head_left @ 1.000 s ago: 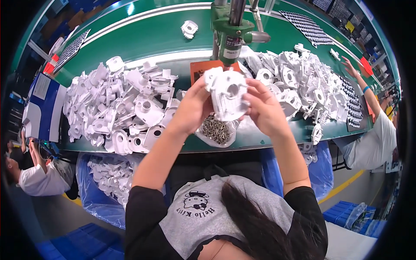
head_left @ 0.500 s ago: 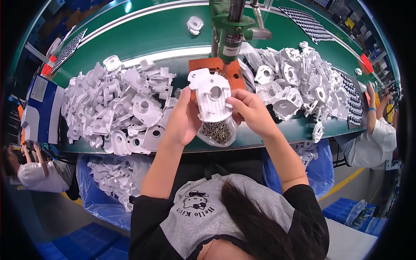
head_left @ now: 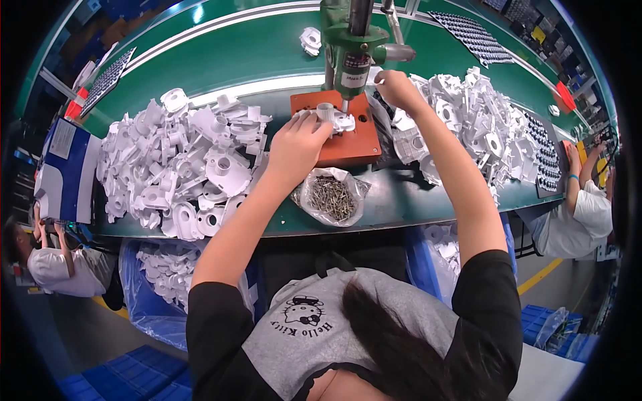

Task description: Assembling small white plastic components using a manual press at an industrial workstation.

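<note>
My left hand [head_left: 299,144] is closed on a white plastic part [head_left: 342,123] that lies on the orange block [head_left: 348,148] under the green press [head_left: 354,57]. The press's metal tip [head_left: 345,105] points down at this part. My right hand [head_left: 399,92] is raised to the right of the press, fingers curled inward, just below the grey lever [head_left: 400,53]. What it holds, if anything, is hidden. In front of the block sits a clear bag of small screws [head_left: 332,199].
Heaps of white plastic parts lie left [head_left: 180,160] and right [head_left: 461,120] on the green bench. Bins lined with blue plastic [head_left: 137,294] stand below. One loose part [head_left: 310,41] lies beyond the press. Other people [head_left: 67,267] work on both sides.
The white part has gone from between both hands down onto the orange block. My left hand stays on it; my right hand has let go and moved up and right beside the press.
</note>
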Demonstrator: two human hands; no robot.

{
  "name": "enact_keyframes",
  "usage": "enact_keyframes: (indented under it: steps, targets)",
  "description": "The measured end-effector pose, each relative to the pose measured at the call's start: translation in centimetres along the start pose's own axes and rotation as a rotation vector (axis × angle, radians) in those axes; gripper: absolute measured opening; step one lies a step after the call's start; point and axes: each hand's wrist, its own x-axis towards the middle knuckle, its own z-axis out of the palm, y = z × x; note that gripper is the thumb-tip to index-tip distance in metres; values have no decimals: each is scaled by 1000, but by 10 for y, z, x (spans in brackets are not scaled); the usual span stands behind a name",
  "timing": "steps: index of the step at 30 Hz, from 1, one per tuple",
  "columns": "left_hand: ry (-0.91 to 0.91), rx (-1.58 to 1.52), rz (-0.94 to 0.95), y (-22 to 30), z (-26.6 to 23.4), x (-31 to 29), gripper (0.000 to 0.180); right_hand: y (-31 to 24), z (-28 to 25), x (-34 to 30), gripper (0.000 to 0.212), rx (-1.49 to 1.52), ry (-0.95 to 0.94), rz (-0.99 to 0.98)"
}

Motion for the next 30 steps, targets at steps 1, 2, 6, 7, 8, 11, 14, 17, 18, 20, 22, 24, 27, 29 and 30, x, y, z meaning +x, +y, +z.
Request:
enact_keyframes:
  steps: [1, 2, 6, 7, 8, 11, 14, 17, 18, 20, 22, 24, 27, 29, 30]
  targets:
    - [15, 60, 25, -3, 8, 0, 18, -4, 7, 7, 20, 1, 2, -5]
    - [16, 65, 25, -3, 16, -1, 18, -9, 16, 15, 22, -128, -17, 110]
    - [-77, 6, -7, 0, 22, -3, 16, -13, 30, 24, 26, -252, 28, 281]
    - [-97, -45, -15, -1, 23, -7, 15, -13, 31, 24, 26, -261, 42, 285]
    - [-117, -97, -23, -2, 25, -11, 14, -12, 32, 24, 26, -261, 39, 282]
    - [-92, -136, -33, -3, 26, -15, 16, -21, 23, 21, 27, -304, 16, 302]
    - [-28, -128, -62, 5, 32, -18, 18, -27, 13, 16, 23, -208, 123, 274]
    - [30, -107, -107, 5, 33, -23, 17, -60, -2, -16, 16, 314, 269, -5]
    - [43, -129, -108, 7, 34, -21, 17, -62, 1, -34, 16, 304, 270, 1]
    - [49, -132, -107, 7, 32, -20, 17, -65, 16, -56, 9, 393, 344, -194]
    - [52, -131, -110, 6, 33, -22, 17, -77, 20, -71, 10, 374, 355, -279]
    - [79, -108, -109, 6, 35, -23, 17, -85, 22, -81, 10, 357, 365, -370]
    - [87, -121, -107, 6, 40, -23, 16, -89, 24, -89, 12, 370, 268, -246]
    - [88, -121, -120, 8, 40, -24, 16, -87, 25, -89, 13, 351, 284, -307]
    - [89, -125, -123, 8, 40, -23, 15, -87, 25, -90, 13, 329, 311, -363]
